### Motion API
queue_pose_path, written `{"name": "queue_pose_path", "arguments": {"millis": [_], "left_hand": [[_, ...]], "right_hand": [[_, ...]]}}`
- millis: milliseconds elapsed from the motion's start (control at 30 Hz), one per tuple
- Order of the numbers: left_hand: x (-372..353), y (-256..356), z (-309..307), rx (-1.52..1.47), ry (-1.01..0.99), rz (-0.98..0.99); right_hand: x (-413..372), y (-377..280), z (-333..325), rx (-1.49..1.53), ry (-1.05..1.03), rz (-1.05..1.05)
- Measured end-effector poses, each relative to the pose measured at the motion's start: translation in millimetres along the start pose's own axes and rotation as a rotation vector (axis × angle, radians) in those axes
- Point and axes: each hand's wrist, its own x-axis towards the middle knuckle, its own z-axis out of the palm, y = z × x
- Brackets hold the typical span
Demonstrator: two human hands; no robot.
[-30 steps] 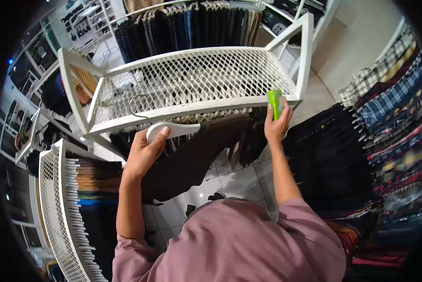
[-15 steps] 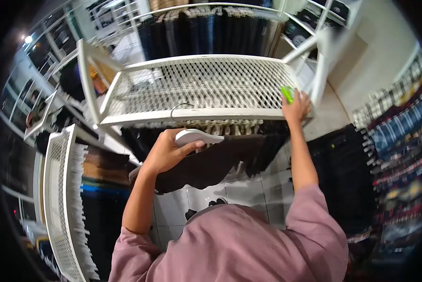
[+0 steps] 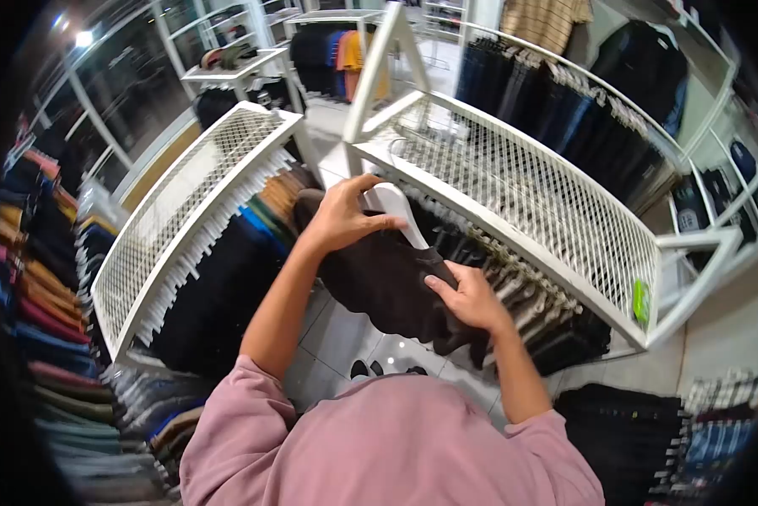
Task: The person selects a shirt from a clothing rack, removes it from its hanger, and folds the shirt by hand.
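Observation:
My left hand (image 3: 345, 215) grips a white hanger (image 3: 394, 209) near its top, thumb across the front. From the hanger hangs a dark brown garment (image 3: 370, 274), its sleeve and lower edge loose above the floor. My right hand (image 3: 472, 299) pinches the garment by its shoulder at the hanger's right arm, thumb on top. A small bright green object (image 3: 640, 301), of a kind I cannot make out, lies at the right end of the white mesh-topped rack (image 3: 514, 198) in front of me.
Dark clothes hang tightly beneath the rack. To the left stands a second white mesh-topped rack (image 3: 202, 202) with clothes on white hangers. More clothes line the far left (image 3: 54, 295) and lower right (image 3: 619, 430). Caps (image 3: 691, 215) sit on shelves at right.
My right hand has let go of the green object, leaving it on the rack, and now holds the garment's shoulder. My view has swung left. My left hand still grips the hanger.

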Motion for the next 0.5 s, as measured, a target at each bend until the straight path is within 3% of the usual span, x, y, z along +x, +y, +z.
{"name": "queue_pose_path", "arguments": {"millis": [33,67,100,167,233,300,367,500], "left_hand": [[-10.6,-20.2,6.5,0.104,0.232,0.047],[-23.9,-10.8,3.3,0.178,0.304,-0.181],[-34.6,-10.6,0.7,0.177,0.326,-0.314],[-54.3,-12.4,0.2,0.069,0.289,-0.494],[-68.7,-8.6,-7.7,0.071,0.266,-0.517],[-82.5,-26.2,-14.0,0.050,0.403,-0.507],[-93.0,-32.7,-37.4,0.143,0.431,-0.535],[-118.5,-23.6,-81.1,0.303,0.315,-0.556]], "right_hand": [[7.8,2.4,18.2,-0.022,0.014,0.086],[13.9,-11.0,34.5,-0.031,0.020,0.121],[19.0,-25.1,51.6,-0.041,0.028,0.157],[25.3,-32.5,94.0,0.025,0.056,0.007],[29.7,-33.7,135.1,0.034,-0.013,0.030],[31.0,-41.4,163.3,-0.010,0.000,-0.099],[38.3,-53.6,160.0,0.035,-0.215,-0.117],[59.6,-49.0,147.2,0.184,-0.122,-0.195]]}}
